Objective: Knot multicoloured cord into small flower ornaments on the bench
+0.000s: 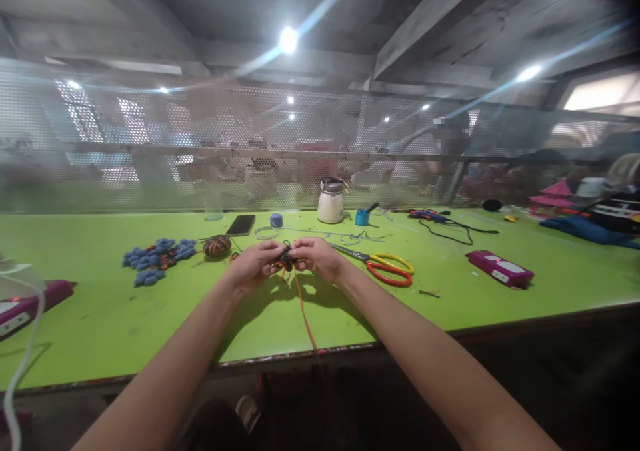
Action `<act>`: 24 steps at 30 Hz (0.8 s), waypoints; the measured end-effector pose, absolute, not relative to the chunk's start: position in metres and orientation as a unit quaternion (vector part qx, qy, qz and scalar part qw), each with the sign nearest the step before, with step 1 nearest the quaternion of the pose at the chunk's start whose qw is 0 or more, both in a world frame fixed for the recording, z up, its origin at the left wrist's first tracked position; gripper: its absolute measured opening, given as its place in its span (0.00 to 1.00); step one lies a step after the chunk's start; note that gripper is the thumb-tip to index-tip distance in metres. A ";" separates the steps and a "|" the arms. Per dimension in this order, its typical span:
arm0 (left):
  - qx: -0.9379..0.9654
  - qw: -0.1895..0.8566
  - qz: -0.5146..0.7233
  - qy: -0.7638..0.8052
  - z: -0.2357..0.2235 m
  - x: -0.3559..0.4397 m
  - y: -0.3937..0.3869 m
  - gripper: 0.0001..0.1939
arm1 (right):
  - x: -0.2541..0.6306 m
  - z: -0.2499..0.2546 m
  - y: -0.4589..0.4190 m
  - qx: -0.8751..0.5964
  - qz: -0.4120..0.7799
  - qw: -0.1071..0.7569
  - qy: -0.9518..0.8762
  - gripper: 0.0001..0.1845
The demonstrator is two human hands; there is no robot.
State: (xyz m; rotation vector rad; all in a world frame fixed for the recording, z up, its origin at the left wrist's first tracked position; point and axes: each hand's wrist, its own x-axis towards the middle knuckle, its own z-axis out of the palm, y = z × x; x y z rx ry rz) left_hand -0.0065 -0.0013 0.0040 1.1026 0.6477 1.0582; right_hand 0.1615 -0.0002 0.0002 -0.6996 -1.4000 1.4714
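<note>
Between my two hands, just above the green table, is a small dark piece of yarn work (287,258), partly hidden by the fingers. My left hand (253,262) pinches its left side, and my right hand (319,258) pinches its right side. An orange strand of yarn (304,308) runs from it down over the table's front edge. Left of my left hand lies a brown variegated ball of yarn (217,247), beside a cluster of blue crocheted pieces (157,258) with orange bits. Scissors (383,264) with one red and one yellow handle loop lie right of my right hand.
On the green table (175,331) are a phone (241,225), a blue yarn ball (276,220), a cream bottle (331,201), a blue cup (363,217), dark cables (450,223) and purple power strips (500,268) at both sides. A perforated screen (235,124) rises behind.
</note>
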 end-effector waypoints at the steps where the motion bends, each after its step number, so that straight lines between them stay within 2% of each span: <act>1: 0.491 0.677 0.473 0.276 0.005 -0.006 -0.002 0.02 | 0.161 0.001 -0.001 -0.286 0.604 0.478 -0.569 0.11; 9: 0.506 0.692 0.452 0.247 0.012 -0.006 -0.015 0.02 | 0.163 0.006 -0.003 -0.288 0.579 0.485 -0.589 0.09; 17: 0.554 0.652 0.450 0.254 0.010 -0.008 -0.011 0.04 | 0.165 0.006 -0.004 -0.269 0.554 0.497 -0.611 0.10; 24: 0.557 0.687 0.419 0.207 0.010 -0.012 -0.013 0.04 | 0.165 0.010 -0.008 -0.253 0.554 0.492 -0.622 0.07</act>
